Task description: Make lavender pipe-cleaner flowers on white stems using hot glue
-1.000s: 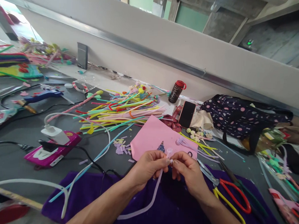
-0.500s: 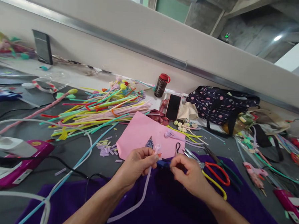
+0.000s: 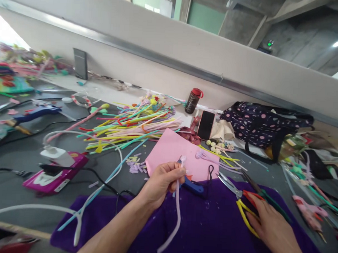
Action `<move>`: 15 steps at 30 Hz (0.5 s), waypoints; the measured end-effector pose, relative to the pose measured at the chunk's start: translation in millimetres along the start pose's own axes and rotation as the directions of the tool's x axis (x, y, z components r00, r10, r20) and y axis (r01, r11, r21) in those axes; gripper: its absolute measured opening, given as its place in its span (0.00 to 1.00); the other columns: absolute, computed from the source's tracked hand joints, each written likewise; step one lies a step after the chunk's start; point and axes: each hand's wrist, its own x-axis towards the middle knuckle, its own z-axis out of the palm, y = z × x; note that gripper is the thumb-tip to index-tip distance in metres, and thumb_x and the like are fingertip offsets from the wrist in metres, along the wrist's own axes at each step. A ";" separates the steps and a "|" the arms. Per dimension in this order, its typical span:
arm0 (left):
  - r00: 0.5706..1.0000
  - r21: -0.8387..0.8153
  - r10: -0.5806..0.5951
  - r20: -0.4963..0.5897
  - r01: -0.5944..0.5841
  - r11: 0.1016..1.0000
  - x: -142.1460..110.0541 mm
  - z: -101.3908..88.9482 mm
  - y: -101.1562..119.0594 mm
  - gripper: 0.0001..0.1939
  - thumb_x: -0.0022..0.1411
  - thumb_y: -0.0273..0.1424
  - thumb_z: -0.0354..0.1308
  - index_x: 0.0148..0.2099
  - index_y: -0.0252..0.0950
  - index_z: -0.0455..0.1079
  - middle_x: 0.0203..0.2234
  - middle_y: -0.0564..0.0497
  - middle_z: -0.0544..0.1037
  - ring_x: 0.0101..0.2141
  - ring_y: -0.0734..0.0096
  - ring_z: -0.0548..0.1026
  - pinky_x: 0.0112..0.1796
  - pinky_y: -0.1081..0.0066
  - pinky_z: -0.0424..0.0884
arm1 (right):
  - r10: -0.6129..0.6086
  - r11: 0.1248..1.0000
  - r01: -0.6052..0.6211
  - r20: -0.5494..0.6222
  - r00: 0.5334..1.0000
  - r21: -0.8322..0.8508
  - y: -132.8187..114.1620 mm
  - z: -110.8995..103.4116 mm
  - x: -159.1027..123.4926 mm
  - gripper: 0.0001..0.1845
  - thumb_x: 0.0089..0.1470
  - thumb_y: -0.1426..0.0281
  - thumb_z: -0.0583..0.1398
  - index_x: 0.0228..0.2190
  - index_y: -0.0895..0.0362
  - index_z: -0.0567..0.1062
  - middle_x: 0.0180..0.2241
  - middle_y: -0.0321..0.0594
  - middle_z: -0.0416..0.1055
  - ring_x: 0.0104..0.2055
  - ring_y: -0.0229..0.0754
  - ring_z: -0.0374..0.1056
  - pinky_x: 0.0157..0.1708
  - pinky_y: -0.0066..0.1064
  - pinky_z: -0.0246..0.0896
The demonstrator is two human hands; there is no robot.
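Observation:
My left hand (image 3: 166,181) is closed, with thumb and fingers pinching a pale lilac pipe cleaner (image 3: 178,210). Its top bears a small lilac flower-like tuft (image 3: 182,159), and its tail hangs down over the purple cloth (image 3: 197,226). Partly hidden behind that hand lies a blue glue gun (image 3: 194,187) with an orange trigger. To the right, my right hand (image 3: 266,218) has its fingers around the red and yellow handles of a pair of scissors (image 3: 230,185). The blades point up and left, at the edge of a pink sheet (image 3: 164,149).
Bundled coloured pipe cleaners (image 3: 135,126) and lilac snippets (image 3: 135,166) lie left of the sheet. Dark green-handled pliers (image 3: 275,204) lie beside the scissors. A pink glue gun (image 3: 307,213), phone (image 3: 206,125), bottle (image 3: 193,101), patterned bag (image 3: 259,125) and magenta power strip (image 3: 53,177) stand around.
My right hand has moved from near the left hand rightward onto the scissors' handles. My left hand still holds the lilac pipe cleaner. The camera view has turned slightly left.

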 end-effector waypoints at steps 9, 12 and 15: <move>0.999 -0.108 0.035 -0.038 -0.039 0.993 -2.3 -2.7 4.2 0.11 0.49 0.33 0.62 0.24 0.33 0.64 0.15 0.55 0.70 0.12 0.87 0.56 0.15 0.82 0.49 | 0.222 0.962 -0.221 0.017 0.975 0.162 -3.5 -20.9 1.0 0.37 0.45 0.58 0.60 0.56 0.49 0.57 0.43 0.47 0.73 0.40 0.53 0.72 0.35 0.41 0.69; 1.000 -0.199 0.023 -0.011 -0.024 0.980 -3.6 -1.6 3.0 0.11 0.49 0.32 0.61 0.24 0.32 0.64 0.15 0.56 0.69 0.12 0.88 0.56 0.14 0.82 0.48 | 0.091 0.916 -0.084 0.002 0.996 0.393 -35.5 -24.4 3.5 0.34 0.51 0.60 0.56 0.58 0.50 0.53 0.45 0.45 0.71 0.42 0.49 0.72 0.38 0.34 0.69; 1.000 -0.240 0.028 0.009 -0.025 0.970 -4.0 -0.7 1.5 0.11 0.50 0.32 0.60 0.23 0.32 0.63 0.14 0.56 0.67 0.12 0.88 0.55 0.14 0.81 0.46 | -0.103 0.807 0.129 -0.078 0.992 0.577 -87.3 -32.3 17.5 0.30 0.54 0.65 0.54 0.57 0.50 0.53 0.42 0.42 0.71 0.37 0.44 0.72 0.36 0.28 0.68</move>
